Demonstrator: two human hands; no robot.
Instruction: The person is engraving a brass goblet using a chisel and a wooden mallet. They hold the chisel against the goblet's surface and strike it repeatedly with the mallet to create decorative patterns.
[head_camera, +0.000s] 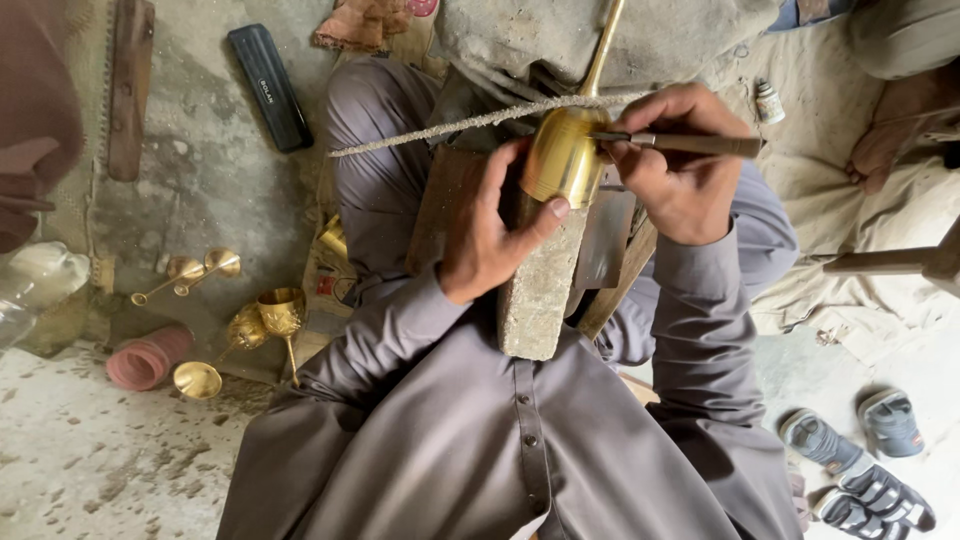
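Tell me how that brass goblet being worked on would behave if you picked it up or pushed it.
The brass goblet looks like rigid metal, so probably stiff and fairly heavy for its size. Its polished, rounded bowl may be slippery; the left hand braces it against a rough block while the right hand holds a tool. With its long thin stem, it would likely roll lying down.

floor (120, 470): dusty grey concrete | beige cloth (800, 150) | daylight

Brass goblets (262, 318) beside a pink roll (148, 357), a black case (269, 87), sandals (858, 462) on the floor.
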